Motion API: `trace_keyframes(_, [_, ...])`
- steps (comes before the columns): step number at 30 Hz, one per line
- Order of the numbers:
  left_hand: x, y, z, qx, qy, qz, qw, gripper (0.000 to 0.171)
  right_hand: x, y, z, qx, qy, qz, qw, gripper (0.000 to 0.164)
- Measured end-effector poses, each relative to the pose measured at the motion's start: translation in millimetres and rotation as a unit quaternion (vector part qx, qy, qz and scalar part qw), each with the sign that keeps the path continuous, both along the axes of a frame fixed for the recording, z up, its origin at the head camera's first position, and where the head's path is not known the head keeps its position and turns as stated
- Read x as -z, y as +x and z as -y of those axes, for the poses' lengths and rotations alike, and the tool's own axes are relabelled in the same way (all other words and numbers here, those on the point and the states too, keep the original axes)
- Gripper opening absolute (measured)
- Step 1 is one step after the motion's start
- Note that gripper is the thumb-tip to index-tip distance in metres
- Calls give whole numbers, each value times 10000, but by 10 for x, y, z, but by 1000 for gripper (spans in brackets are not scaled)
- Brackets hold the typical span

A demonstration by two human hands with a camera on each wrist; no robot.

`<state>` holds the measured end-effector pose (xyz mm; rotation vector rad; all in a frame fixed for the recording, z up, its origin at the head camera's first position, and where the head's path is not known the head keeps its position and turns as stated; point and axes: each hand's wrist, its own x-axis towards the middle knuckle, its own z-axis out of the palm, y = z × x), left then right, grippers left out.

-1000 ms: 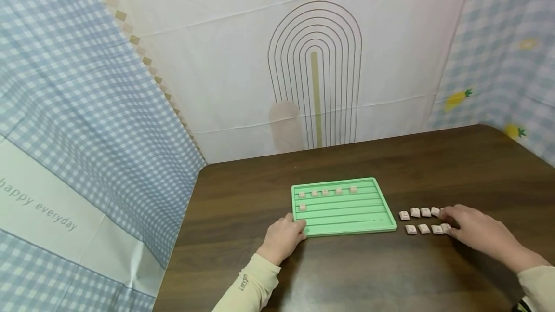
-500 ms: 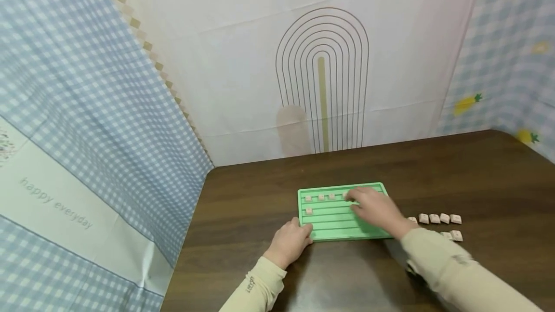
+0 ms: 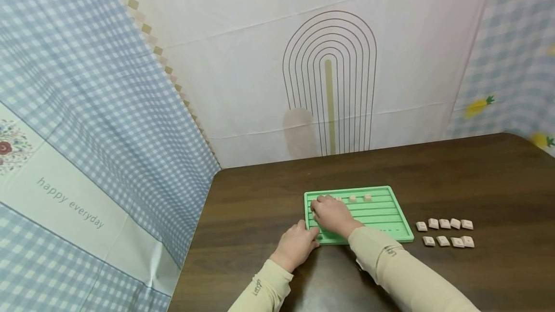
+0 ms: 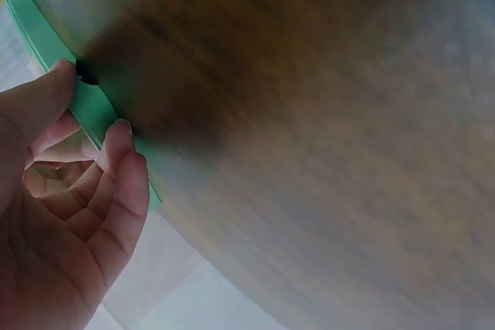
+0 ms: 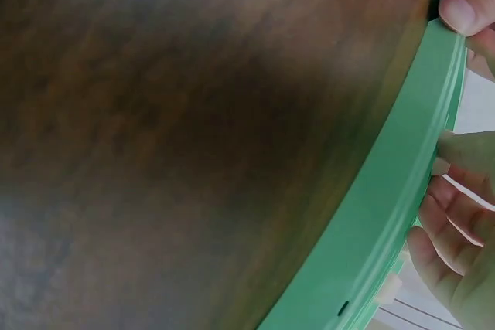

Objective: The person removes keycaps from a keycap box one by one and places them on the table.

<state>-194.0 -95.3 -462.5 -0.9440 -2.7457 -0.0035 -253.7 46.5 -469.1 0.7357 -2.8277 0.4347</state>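
Right grip (image 3: 333, 214), pinching a pale keycap (image 5: 440, 166), reaches over the green tray's (image 3: 377, 212) left end (left grip (image 3: 297, 243) clasps the near-left corner)

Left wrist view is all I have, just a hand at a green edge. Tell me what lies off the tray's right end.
Observer: Nine loose keycaps lie there on the brown table.
Operator: Give me their layout.
Observer: Two rows, five in the one farther from the person and four in the nearer one.
Operator: Now place the right hand for me.
Observer: In the head view, the right hand is over the left part of the green tray; whether it holds anything I can't tell.
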Motion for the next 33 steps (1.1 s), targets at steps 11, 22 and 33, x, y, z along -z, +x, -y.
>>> trace_keyframes(11, [41,7,8,70,42,97,9999,22,-8,39,-18,12,-90,-25,10000,7])
trace_keyframes(22, [-22,-29,23,-101,99,424,9990,23,-413,222,-891,206,-217,-260,9992,15])
trace_keyframes(33, [-41,-16,27,-116,114,599,9981,23,-282,862,-2446,1473,9,519,9877,22])
